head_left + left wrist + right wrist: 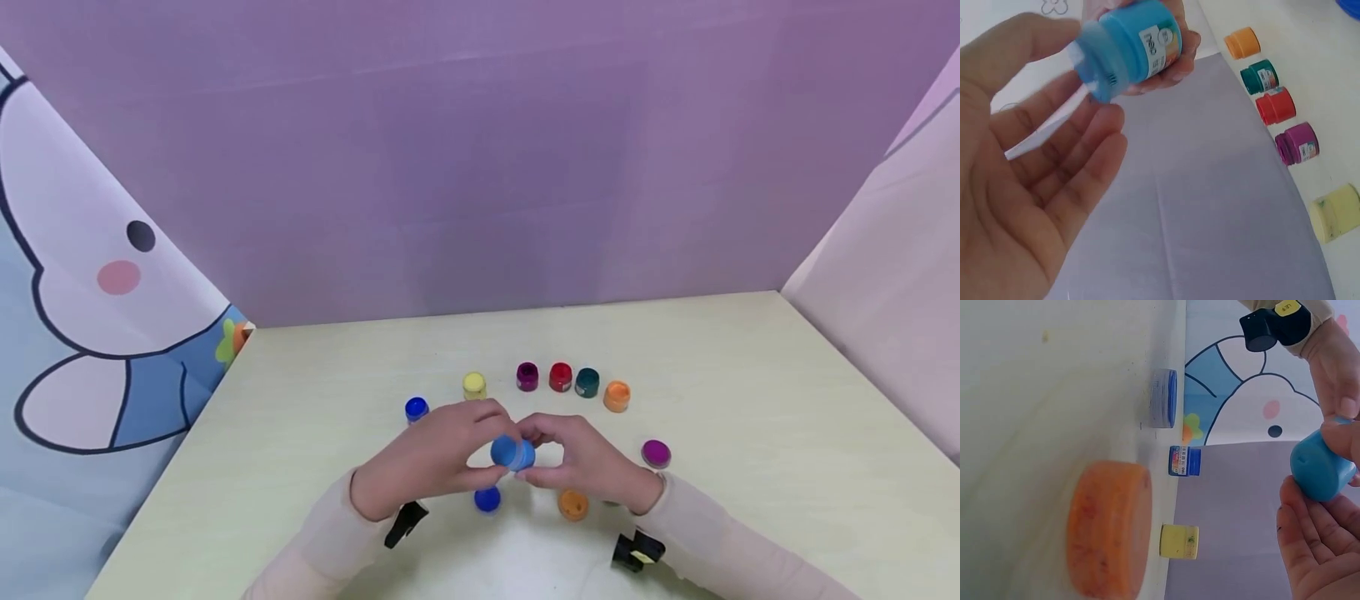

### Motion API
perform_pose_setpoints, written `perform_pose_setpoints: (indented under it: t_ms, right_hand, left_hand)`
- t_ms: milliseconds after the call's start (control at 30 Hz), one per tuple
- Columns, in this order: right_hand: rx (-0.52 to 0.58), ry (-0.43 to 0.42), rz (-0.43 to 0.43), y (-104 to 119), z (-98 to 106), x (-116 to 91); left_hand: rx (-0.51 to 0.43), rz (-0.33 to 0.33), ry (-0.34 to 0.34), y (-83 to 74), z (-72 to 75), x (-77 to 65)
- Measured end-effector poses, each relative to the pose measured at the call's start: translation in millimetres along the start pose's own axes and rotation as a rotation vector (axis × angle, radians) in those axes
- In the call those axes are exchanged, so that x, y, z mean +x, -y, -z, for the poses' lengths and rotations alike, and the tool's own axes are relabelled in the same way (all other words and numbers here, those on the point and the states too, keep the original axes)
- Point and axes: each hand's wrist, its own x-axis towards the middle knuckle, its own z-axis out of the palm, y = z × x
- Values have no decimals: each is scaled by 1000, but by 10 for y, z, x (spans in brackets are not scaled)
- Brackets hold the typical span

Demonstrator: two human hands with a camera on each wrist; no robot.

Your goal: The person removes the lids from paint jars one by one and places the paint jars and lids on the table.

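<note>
A light blue paint jar (1147, 40) with a label is held up sideways between both hands. My right hand (581, 454) grips the body of the jar, its fingers on the far side in the left wrist view. At the other end, my left hand (438, 450) pinches the jar's paler blue lid (1102, 65) between thumb and fingertips. The lid sits at the mouth of the jar. Below the hands, a dark blue lid (487, 499) and an orange lid (573, 505) lie on the table.
Beyond the hands stand dark blue (416, 408), yellow (474, 385), purple (527, 377), red (560, 377), green (587, 382) and orange (617, 396) jars. A purple lid (656, 453) lies right of the right wrist. A purple backdrop (510, 167) rises behind the table.
</note>
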Motion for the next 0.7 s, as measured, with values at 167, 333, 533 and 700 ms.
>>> perform_pose_setpoints:
  t_ms: [167,333,533,700]
  right_hand:
    - [6,-16,-1,-15,-11,-5]
    - [12,-34,18,-16,-1,-2]
    - [24,-25,-2,-26,-11,8]
    - [15,-30,-22,-33,-12,3]
  left_hand:
    - [10,35,-28,-21,5,7]
    - [-1,38,-46,-21,27,18]
    - [-22,61,-52,-8,37,-11]
    - [31,75,-39,-1,41,-75]
